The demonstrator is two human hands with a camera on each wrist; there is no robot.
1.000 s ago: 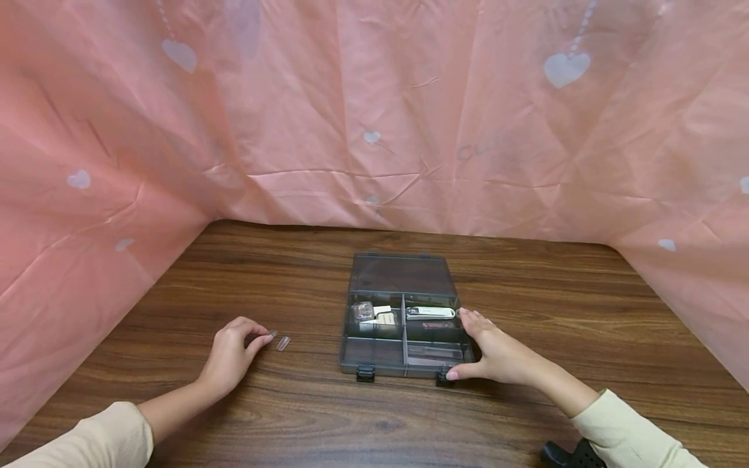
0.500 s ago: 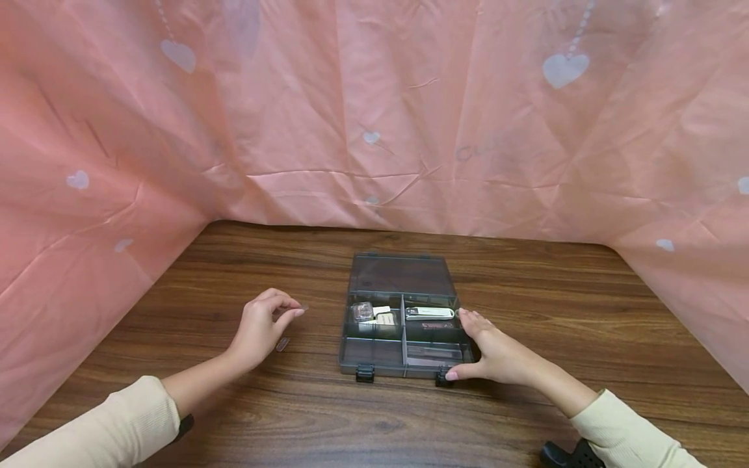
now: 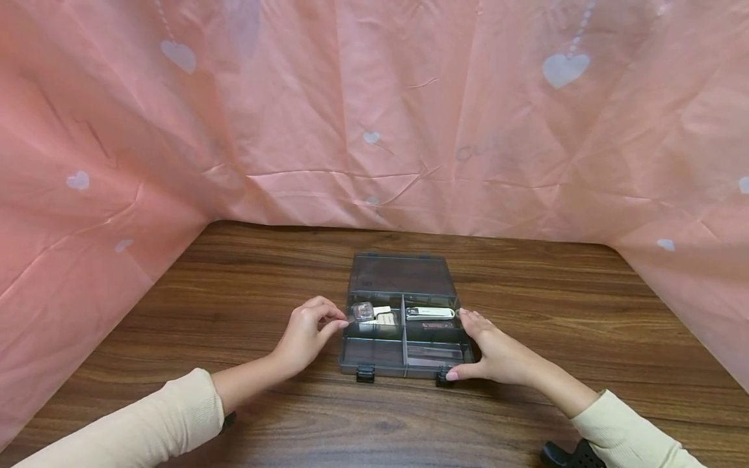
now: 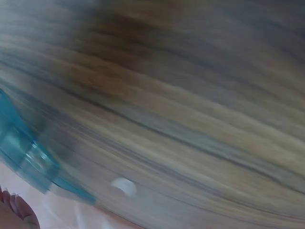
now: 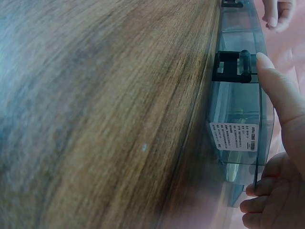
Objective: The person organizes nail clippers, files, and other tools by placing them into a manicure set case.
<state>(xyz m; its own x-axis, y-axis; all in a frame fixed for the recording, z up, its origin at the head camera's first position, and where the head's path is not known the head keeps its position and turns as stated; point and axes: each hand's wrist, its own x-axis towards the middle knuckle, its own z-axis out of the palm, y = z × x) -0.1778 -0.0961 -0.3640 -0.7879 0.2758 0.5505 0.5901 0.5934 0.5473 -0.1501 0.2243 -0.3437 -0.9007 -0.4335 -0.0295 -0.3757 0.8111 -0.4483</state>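
Note:
A dark see-through compartment box [image 3: 374, 354] lies on the table with its lid folded back. My left hand [image 3: 304, 335] pinches a small clear piece, hard to make out, at the box's left wall. Nearest to its fingertips are a small clear case [image 3: 363, 311] and several cream-white flat pieces [image 3: 385, 319] in the back-left compartment. With thumb by the front-right latch [image 3: 444, 377] and fingers along the right side, my right hand [image 3: 497, 351] grips the box's corner. Beside those fingers lies a slim white-and-silver thing [image 3: 430, 314] with a hole at one end.
Clear strips [image 3: 434, 354] lie in the front-right compartment. The box's lid [image 3: 402, 273] rests flat at the back. Pink cloth [image 3: 374, 195] with white hearts walls in the wooden table [image 3: 263, 260]. The left wrist view is blurred.
My left hand has lifted the small clear piece off the table and carried it right to the box. A second clear piece on the table is now hidden. My right hand has stayed still.

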